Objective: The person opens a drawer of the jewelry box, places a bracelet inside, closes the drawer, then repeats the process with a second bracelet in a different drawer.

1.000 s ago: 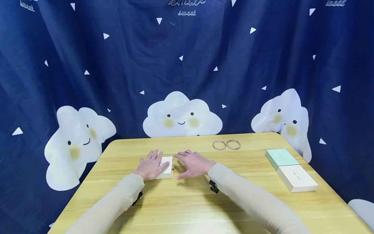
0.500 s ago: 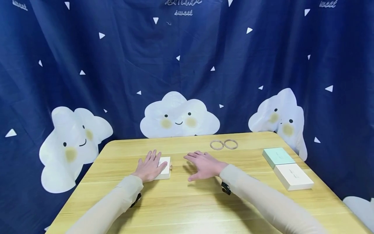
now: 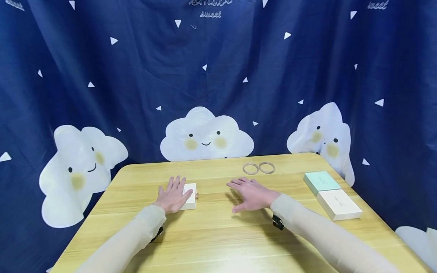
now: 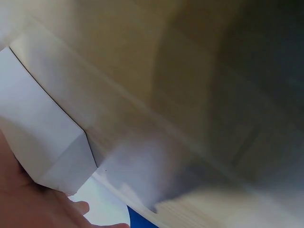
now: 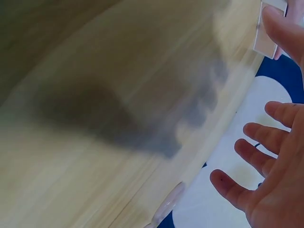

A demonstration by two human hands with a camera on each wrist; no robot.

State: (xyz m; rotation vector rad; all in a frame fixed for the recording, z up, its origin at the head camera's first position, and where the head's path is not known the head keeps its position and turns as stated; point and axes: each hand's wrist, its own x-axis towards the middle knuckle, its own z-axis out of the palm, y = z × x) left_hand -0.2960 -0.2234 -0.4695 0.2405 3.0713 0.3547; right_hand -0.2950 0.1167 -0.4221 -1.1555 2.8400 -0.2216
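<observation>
One small white box (image 3: 192, 201) lies flat on the wooden table (image 3: 211, 239), left of the middle, partly under the person's left hand (image 3: 171, 198). A tiny pinkish tab (image 3: 197, 195) pokes out of the box's right side. Small marks on top are too little to read. The left hand lies over the left part of the box, with its fingers long and straight and its thumb across the top. The right hand (image 3: 253, 194) is to the right of the box, well apart from it, above the wood. Its fingers are spread and gently bent, and its shadow falls on the table. Both arms have pale sleeves (image 3: 314, 229), and each wrist wears a black strap (image 3: 278, 222).

Past the right hand, near the back edge, two thin pinkish-brown rings (image 3: 250, 174) lie side by side. I cannot tell if they touch. Over by the right edge, a mint green box (image 3: 322, 181) lies against a bigger white box (image 3: 339, 204), which is nearer the person. Behind everything hangs a dark blue curtain (image 3: 232, 49) with white triangles (image 3: 287, 35) and smiling clouds (image 3: 206, 132).
</observation>
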